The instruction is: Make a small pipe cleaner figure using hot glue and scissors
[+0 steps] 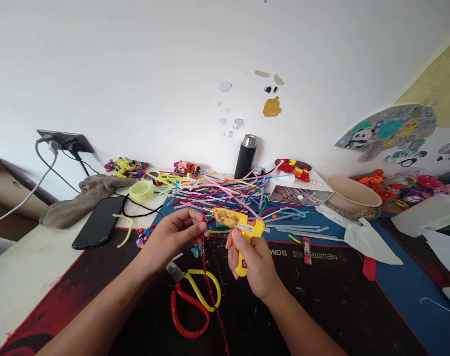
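My right hand (251, 262) is wrapped round the handle of a yellow hot glue gun (230, 217), whose body is stained brown. Its metal nozzle points left and reaches close to the fingertips of my left hand (178, 235); I cannot tell whether it touches anything. Between thumb and fingers, my left hand pinches a red glittery pipe cleaner (210, 287), which hangs down toward the bottom edge. Behind that strand, scissors (190, 301) with one red and one yellow handle lie on the dark mat (284, 306).
A heap of coloured pipe cleaners (217, 190) spreads along the wall. Behind it stands a black thermos (246, 157). To the left lie a phone (99, 222) and a yellow-green tape roll (141, 191). A white box (302, 190) and a bowl (354, 195) stand at right.
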Motion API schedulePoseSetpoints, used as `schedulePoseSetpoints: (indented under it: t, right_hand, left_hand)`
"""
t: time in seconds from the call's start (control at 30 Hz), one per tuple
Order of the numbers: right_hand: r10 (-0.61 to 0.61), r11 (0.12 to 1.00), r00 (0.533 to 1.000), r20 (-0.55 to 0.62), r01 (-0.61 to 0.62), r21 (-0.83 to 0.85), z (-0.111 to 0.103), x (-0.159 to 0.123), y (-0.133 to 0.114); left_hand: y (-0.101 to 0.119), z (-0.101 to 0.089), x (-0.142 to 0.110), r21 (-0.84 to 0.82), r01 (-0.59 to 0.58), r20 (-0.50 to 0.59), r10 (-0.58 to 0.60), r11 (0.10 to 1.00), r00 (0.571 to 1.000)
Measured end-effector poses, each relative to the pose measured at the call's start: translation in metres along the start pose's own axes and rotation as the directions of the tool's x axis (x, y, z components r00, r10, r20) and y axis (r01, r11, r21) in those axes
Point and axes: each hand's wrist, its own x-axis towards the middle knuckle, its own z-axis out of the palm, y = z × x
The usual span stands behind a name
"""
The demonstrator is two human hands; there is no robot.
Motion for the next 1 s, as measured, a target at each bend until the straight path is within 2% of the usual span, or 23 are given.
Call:
schedulePoseSetpoints:
  t: [1.0]
  right_hand:
    - [-0.013, 0.998, 0.999, -0.043, 0.010, -0.057, 0.0005, -0.0032, 0.0039]
  left_hand:
    - [-0.0013, -0.0027, -0.0008, -0.066, 0.005, 0.010, -0.004, 0.998, 1.000]
